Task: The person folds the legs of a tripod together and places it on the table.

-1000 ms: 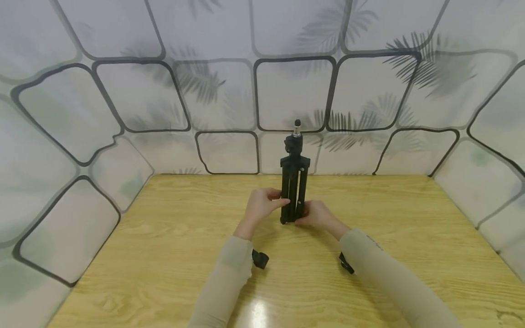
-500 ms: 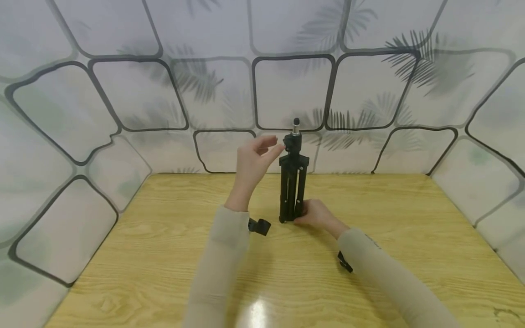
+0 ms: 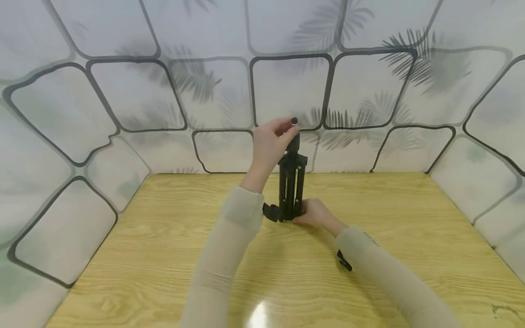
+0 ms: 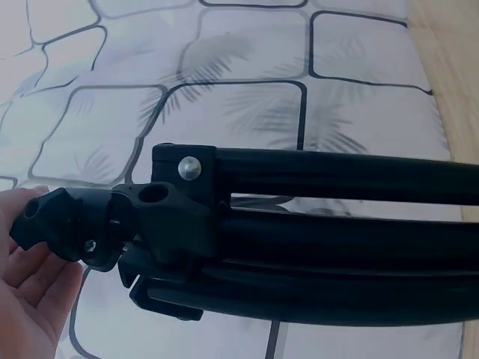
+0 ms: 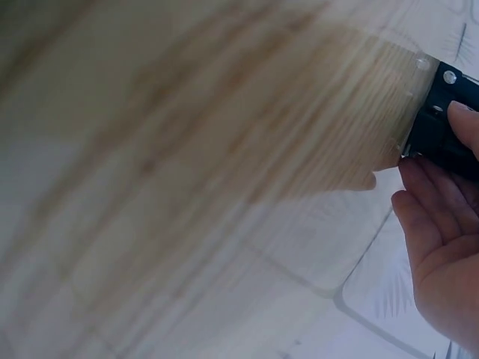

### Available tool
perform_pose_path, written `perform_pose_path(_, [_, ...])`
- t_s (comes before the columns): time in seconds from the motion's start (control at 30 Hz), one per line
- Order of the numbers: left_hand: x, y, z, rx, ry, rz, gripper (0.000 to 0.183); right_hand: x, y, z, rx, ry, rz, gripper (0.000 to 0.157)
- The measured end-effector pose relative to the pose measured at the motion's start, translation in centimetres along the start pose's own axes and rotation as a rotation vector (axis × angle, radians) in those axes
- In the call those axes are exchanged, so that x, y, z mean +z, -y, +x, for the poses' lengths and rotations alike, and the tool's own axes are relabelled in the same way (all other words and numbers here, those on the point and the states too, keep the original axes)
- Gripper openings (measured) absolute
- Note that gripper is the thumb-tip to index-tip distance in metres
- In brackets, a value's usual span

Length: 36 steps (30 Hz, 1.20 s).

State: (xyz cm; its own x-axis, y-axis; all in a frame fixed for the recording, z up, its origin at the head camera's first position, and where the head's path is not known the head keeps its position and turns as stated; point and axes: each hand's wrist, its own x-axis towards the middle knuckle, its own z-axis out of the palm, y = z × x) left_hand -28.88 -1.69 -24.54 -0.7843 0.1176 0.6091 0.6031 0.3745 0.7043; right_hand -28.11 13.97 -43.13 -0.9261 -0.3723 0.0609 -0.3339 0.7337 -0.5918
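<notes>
A black folded light stand (image 3: 290, 182) stands upright near the back of the wooden table, its legs drawn together. My left hand (image 3: 270, 141) is at its top, thumb and fingers around the part just under the dark tip (image 3: 294, 120). In the left wrist view, the black collar with its knob (image 4: 82, 224) lies against the fingers of the left hand (image 4: 37, 292), and the thumb is mostly out of frame. Low on the legs, my right hand (image 3: 317, 213) grips the stand. The right wrist view has the thumb and fingers of the right hand (image 5: 445, 247) around the leg ends (image 5: 441, 123).
The wood-grain table (image 3: 164, 255) spreads out in front and to both sides. A pale wall (image 3: 221, 105) with dark stone-like outlines and leaf prints rises close behind the stand. Black wrist cameras (image 3: 271, 212) hang under the sleeves.
My left hand has let go of the legs, risen, and moved right onto the top of the stand. The right hand keeps its hold at the bottom. The stand stays upright in place.
</notes>
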Motion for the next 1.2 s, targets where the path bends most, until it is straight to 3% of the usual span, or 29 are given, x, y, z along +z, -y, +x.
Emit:
perform_pose_path(0.23, [-1.4,0.4,-0.5,-0.05,-0.036,-0.094,0.027,-1.3,-1.0,-0.6,-0.038,0.009,-0.017,0.02])
perform_pose_path(0.33, [-3.2,1.2,-1.1,-0.08,-0.072,-0.143,0.028,-2.8,-1.9,-1.3,-0.035,-0.012,-0.027,0.017])
perform_pose_path(0.47, [-6.0,3.4,-2.5,-0.156,-0.081,-0.122,0.028,-4.9,-3.0,-2.1,-0.064,-0.039,-0.067,0.017])
perform_pose_path(0.57, [-7.6,5.5,-3.8,-0.23,-0.014,-0.047,0.027,-6.4,-3.8,-2.7,-0.064,-0.035,-0.095,0.02])
perform_pose_path(0.67, [-8.6,7.6,-5.2,-0.293,0.103,0.067,0.027,-7.5,-4.6,-3.2,-0.033,-0.02,-0.123,0.023])
perform_pose_path(0.8, [-9.0,10.5,-7.0,-0.348,0.252,0.203,0.028,-8.2,-5.2,-3.6,-0.016,0.008,-0.167,0.027])
perform_pose_path(0.93, [-8.8,13.3,-8.6,-0.383,0.368,0.274,0.027,-8.4,-5.2,-3.7,-0.025,0.018,-0.203,0.029])
perform_pose_path(1.07, [-8.4,15.1,-9.8,-0.415,0.437,0.322,0.021,-8.2,-5.1,-3.6,-0.042,0.013,-0.255,0.028])
perform_pose_path(1.2, [-7.9,15.9,-10.6,-0.436,0.458,0.341,0.015,-7.9,-5.0,-3.5,-0.056,0.012,-0.291,0.029])
